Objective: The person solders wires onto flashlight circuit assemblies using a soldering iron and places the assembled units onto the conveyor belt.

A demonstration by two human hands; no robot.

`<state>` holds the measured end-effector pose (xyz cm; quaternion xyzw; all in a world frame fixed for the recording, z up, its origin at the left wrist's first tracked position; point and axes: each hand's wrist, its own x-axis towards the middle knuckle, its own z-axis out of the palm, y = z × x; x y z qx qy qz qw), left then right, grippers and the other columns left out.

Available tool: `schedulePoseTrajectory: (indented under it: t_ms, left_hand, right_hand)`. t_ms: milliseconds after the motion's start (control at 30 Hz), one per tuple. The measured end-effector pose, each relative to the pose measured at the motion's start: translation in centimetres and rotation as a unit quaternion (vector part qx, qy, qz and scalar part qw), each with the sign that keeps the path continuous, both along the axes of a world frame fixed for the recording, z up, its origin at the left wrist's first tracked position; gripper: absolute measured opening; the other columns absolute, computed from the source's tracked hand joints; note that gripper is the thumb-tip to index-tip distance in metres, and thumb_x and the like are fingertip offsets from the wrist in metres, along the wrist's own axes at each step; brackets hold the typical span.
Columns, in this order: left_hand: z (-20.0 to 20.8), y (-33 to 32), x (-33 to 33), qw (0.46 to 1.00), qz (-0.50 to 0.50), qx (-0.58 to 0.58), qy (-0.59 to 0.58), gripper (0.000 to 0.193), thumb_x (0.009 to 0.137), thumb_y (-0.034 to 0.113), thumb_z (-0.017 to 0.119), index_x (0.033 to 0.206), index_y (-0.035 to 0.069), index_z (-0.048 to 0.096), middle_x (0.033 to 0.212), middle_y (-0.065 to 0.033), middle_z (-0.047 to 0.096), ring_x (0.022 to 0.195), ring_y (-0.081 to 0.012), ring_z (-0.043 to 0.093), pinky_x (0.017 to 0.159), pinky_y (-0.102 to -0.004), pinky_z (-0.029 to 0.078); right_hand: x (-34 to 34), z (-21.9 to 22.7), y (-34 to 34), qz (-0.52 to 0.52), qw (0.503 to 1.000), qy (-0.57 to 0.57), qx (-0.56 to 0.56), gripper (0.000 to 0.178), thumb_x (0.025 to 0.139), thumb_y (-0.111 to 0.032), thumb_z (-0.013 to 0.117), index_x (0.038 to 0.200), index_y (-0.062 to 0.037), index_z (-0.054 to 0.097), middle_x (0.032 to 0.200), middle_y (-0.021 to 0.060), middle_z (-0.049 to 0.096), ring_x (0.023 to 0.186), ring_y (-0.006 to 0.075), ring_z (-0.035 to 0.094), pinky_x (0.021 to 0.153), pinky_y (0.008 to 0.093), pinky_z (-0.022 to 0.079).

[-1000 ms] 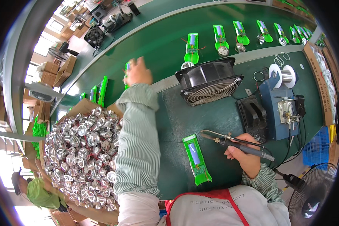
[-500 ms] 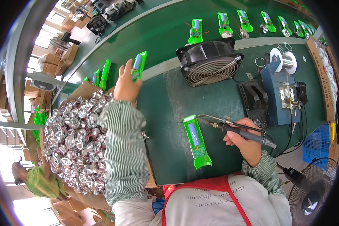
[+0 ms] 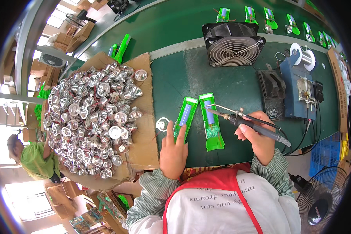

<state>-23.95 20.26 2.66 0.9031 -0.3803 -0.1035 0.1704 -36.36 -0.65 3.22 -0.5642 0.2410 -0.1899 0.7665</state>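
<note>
My right hand (image 3: 260, 136) grips a soldering iron (image 3: 257, 128) with a thin metal feed tube alongside it. Its tip end points at a bright green plastic housing (image 3: 214, 144), which holds a blue cylindrical battery and a small circuit board. A second green housing (image 3: 192, 102) lies tilted just left of it. Over that one's lower end rests my left hand (image 3: 174, 158), fingers stretched and apart, hiding part of it. Beside those fingers lies a small round lamp part (image 3: 162, 124) with a white piece and red wire.
Many shiny reflector cups (image 3: 85, 117) are heaped on cardboard (image 3: 146, 136) at left. A black fan (image 3: 234, 48), a soldering-iron stand (image 3: 271, 89) and a blue solder feeder (image 3: 294, 89) stand farther back. Green housings (image 3: 270, 19) line the far bench. Another person (image 3: 37, 158) sits far left.
My left hand has come down and nearer, bringing the second housing beside the first. The round lamp part now lies left of it. The right hand still holds the iron; the whole view has shifted.
</note>
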Motion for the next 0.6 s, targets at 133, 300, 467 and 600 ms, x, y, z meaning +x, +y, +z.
schedulePoseTrajectory:
  t_ms: [133,300,467,600]
  left_hand:
    - [-0.1,0.5,-0.3,0.999,0.01,-0.016,-0.03,0.059,0.076,0.011,0.064,0.129,0.008,0.038,0.132,-0.024,0.034,0.111,-0.0406,0.043,0.089,-0.0422,0.041]
    - [-0.3,3.4,3.6,0.977,0.133,-0.001,-0.169,0.027,0.072,0.027,0.069,0.085,0.005,0.058,0.08,-0.011,0.057,0.075,-0.029,0.056,0.064,-0.0388,0.045]
    - [-3.0,3.3,5.0,0.968,0.124,0.109,-0.189,0.022,0.077,0.029,0.062,0.08,0.008,0.058,0.071,-0.0111,0.058,0.066,-0.0287,0.058,0.055,-0.0404,0.045]
    - [-1.7,3.9,5.2,0.971,0.119,0.051,-0.201,0.014,0.08,0.022,0.058,0.081,0.008,0.059,0.065,-0.013,0.057,0.057,-0.0306,0.057,0.049,-0.042,0.044]
  right_hand:
    - [-0.2,0.4,0.6,0.007,1.0,-0.008,-0.014,0.016,0.08,0.001,0.06,0.092,0.0029,0.049,0.074,0.0125,0.063,0.062,0.013,0.06,0.056,0.0231,0.049]
    - [-0.6,0.3,0.9,0.01,0.999,-0.001,-0.031,0.017,0.08,0.001,0.06,0.093,0.003,0.05,0.075,0.0122,0.063,0.063,0.0129,0.06,0.057,0.0233,0.05]
    - [-0.4,0.6,1.8,0.037,0.999,-0.009,-0.015,0.018,0.08,0.0,0.06,0.095,0.0027,0.05,0.077,0.0125,0.063,0.065,0.013,0.061,0.059,0.0236,0.051]
    - [-0.6,0.2,1.7,0.064,0.998,0.005,-0.004,0.018,0.081,-0.003,0.06,0.095,0.0022,0.051,0.078,0.0123,0.063,0.067,0.013,0.061,0.06,0.0245,0.051]
